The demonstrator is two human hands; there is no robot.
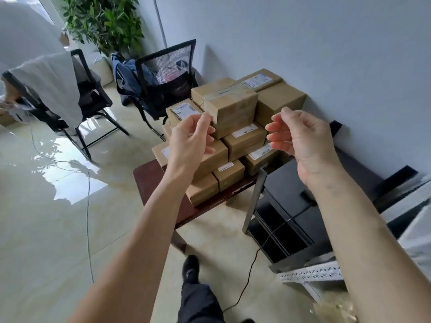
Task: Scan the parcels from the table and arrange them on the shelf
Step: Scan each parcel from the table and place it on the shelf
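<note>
- Leg (200, 299) in dark trousers at 6 o'clock, one dark shoe (190, 268) set forward on the glossy tiled floor (58, 217); a thin black cable (251, 264) trails across the tiles towards the black cabinet (293, 190) at 4 o'clock.
- Shelf: a pale perforated metal rail (310, 275) shows at 5 o'clock. It may belong to the shelf; this cannot be confirmed, and no parcel is visible on it.
- Left hand (190, 142): raised at centre, fingers loosely curled, holding nothing. It hangs in front of the stack; whether a fingertip touches a box cannot be told.
- Right hand (300, 138): raised at 2 o'clock from centre, fingers loosely curled, nothing held, apart from the boxes.
- Parcels (233, 127): brown cardboard boxes, most showing white labels, piled several layers high on a low dark red table (149, 178) just beyond the hands, against the wall at 12 o'clock. The top parcel (233, 106) sits between the two hands, taped, untouched as far as can be seen.
- Scanner: none identified in view.
- Background: two black mesh chairs (163, 73) at 10 to 11 o'clock, one draped in pale cloth, the other holding clothes; a green plant (105, 19) at 11 o'clock.
- Progress, as judged: the stack looks full and nothing is in hand, so the task appears at or near its start. Scanning and shelving of every visible parcel remain. The likely next step is a two-handed lift of the top parcel.
</note>
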